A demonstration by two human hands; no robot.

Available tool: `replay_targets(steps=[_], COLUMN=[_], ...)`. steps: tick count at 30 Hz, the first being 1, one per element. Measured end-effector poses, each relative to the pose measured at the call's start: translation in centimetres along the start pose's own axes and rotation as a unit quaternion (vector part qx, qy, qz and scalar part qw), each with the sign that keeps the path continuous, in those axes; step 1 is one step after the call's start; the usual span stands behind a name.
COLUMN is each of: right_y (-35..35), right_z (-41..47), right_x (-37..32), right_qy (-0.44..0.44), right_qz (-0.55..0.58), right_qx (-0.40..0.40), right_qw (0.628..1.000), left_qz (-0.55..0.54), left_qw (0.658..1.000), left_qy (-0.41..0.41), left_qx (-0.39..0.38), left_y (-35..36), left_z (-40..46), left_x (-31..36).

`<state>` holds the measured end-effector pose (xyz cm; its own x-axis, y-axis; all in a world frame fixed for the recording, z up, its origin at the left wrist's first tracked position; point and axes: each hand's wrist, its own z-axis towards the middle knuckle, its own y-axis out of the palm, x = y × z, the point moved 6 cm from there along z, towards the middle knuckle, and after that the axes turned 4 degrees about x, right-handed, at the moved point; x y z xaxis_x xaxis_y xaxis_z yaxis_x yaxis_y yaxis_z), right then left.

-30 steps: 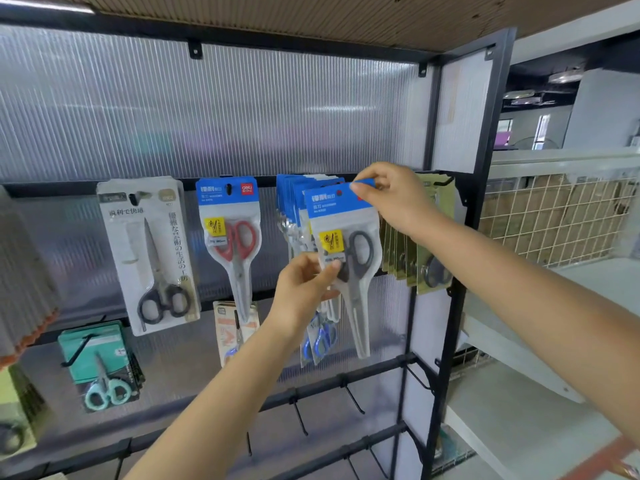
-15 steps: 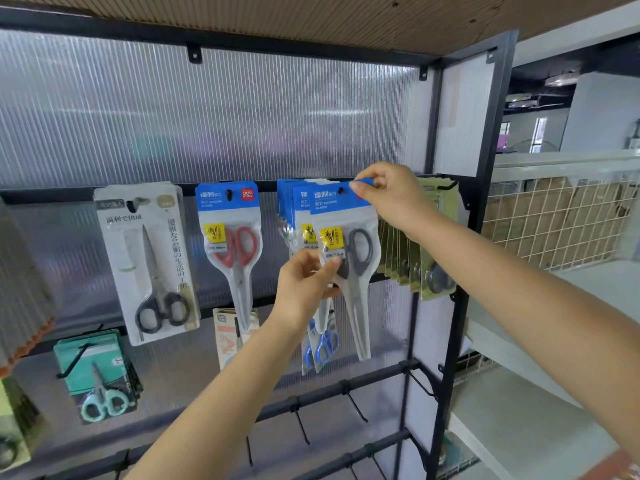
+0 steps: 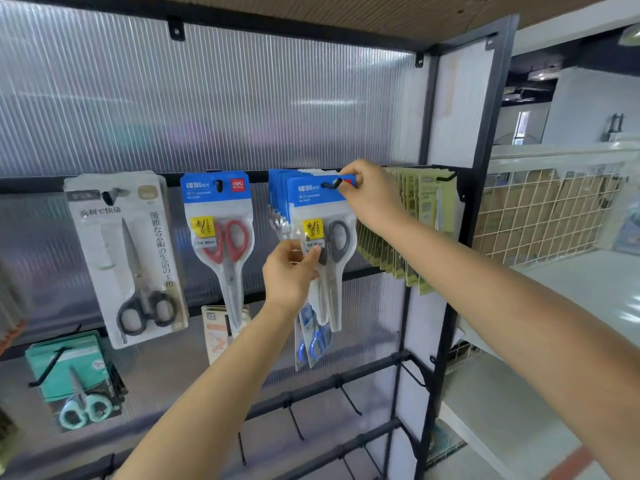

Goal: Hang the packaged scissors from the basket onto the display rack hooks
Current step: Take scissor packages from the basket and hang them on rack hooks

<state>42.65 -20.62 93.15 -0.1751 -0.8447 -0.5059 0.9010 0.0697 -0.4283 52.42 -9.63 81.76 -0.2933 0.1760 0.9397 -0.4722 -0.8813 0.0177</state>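
A blue-topped pack of grey-handled scissors hangs at the front of a stack of like packs, with the black hook poking through its hang hole. My right hand pinches the pack's top right corner beside the hook tip. My left hand pinches the pack's lower left edge near the yellow label. The basket is out of view.
On the black display rack hang a red-handled scissors pack, a large white pack with black scissors, teal packs lower left and green packs to the right. Bare hooks jut from lower bars. A wire shelf stands right.
The grey-handled pack has slid back along the hook against the stack, so the hook tip now shows through its hole. Both hands kept their hold.
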Motion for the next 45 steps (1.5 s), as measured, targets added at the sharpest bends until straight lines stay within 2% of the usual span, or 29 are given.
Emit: replay_targets(steps=[6, 10, 14, 18, 20, 24, 26, 29, 31, 34, 36, 39, 42, 43, 45], right_y=[-0.1, -1.4, -3.3, -5.4, -6.0, -7.1, -8.0, -10.2, -12.3, -16.6, -19.5, -23.4, -26.0, -26.4, -26.6], right_z=[-1.1, -2.9, -5.7, -9.3, -11.8, -19.1, -24.2, -34.1, -41.7, -54.0, -61.4, -69.9, -76.1, -77.8, -80.6], right_x=[-0.2, 0.9, 2.2, 3.4, 4.5, 8.1, 10.6, 15.1, 17.8, 20.3, 21.0, 21.9, 23.0, 23.4, 24.4], right_qy=[-0.01, 0.019, 0.029, 0.022, 0.02, 0.078, 0.136, 0.2, 0.261, 0.374, 0.442, 0.506, 0.58, 0.599, 0.598], right_qz=[0.006, 0.003, -0.072, -0.13, -0.15, -0.186, -0.201, -0.239, -0.289, -0.342, -0.363, -0.397, -0.399, -0.395, -0.413], right_qx=[0.028, 0.069, 0.067, 0.055, 0.051, -0.001, -0.037, -0.083, -0.132, -0.201, -0.224, -0.213, -0.2, -0.193, -0.176], right_qw=[1.0, 0.997, 0.995, 0.99, 0.987, 0.979, 0.969, 0.946, 0.912, 0.838, 0.789, 0.736, 0.681, 0.67, 0.664], left_qz=[0.004, 0.016, 0.041, 0.145, 0.21, 0.334, 0.368, 0.422, 0.441, 0.477, 0.458, 0.421, 0.414, 0.409, 0.408], left_qw=[0.999, 0.997, 0.995, 0.981, 0.965, 0.905, 0.878, 0.836, 0.805, 0.731, 0.693, 0.647, 0.577, 0.551, 0.524], left_qy=[0.005, 0.007, 0.001, 0.085, 0.148, 0.213, 0.188, 0.136, 0.142, 0.146, 0.144, 0.128, 0.157, 0.173, 0.171], left_qx=[0.045, 0.071, 0.096, 0.092, 0.048, -0.157, -0.244, -0.323, -0.371, -0.466, -0.538, -0.622, -0.687, -0.706, -0.728], left_y=[0.0, 0.0, -0.9, -1.4, -0.5, 4.8, 7.6, 11.2, 13.3, 15.7, 16.7, 17.6, 17.4, 17.4, 17.4], left_z=[-0.5, -0.9, -2.3, -5.8, -8.0, -14.3, -18.6, -25.6, -30.8, -39.4, -45.2, -52.5, -58.1, -59.5, -61.6], left_x=[0.0, 0.3, 0.0, -0.1, -0.7, -4.4, -7.0, -11.1, -13.8, -18.9, -21.9, -25.2, -28.4, -30.1, -33.8])
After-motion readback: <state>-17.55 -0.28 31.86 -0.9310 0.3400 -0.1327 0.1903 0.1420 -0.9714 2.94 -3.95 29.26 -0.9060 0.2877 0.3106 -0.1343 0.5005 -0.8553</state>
